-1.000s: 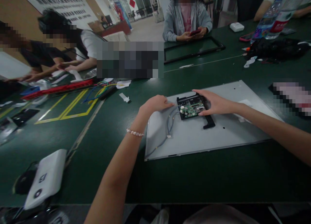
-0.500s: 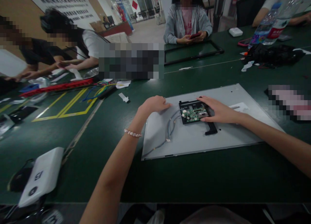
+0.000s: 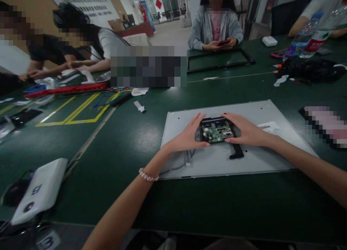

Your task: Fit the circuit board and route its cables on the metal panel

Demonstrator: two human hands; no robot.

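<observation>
A grey metal panel (image 3: pixel 252 159) lies flat on the dark green table (image 3: pixel 206 206). On it sits a black plastic bracket (image 3: pixel 236 151) that carries a small green circuit board (image 3: pixel 218 132). My left hand (image 3: pixel 188 136) grips the left side of the bracket, thumb below and fingers curled over its upper edge. My right hand (image 3: pixel 244 130) clasps the right side in the same way. Thin grey cables (image 3: pixel 179 166) run from under my left hand toward the panel's front edge.
A white device (image 3: pixel 38 194) lies at the front left. A black frame (image 3: pixel 221 60) lies before a seated person holding a phone. Other people work at far left, by red strips (image 3: pixel 65 90) and coloured wires. Bottles (image 3: pixel 306 36) and a black bag (image 3: pixel 311 69) stand far right.
My left hand has moved right from the panel's upper left corner onto the bracket's left side. My right hand stays on the bracket. The view has shifted slightly.
</observation>
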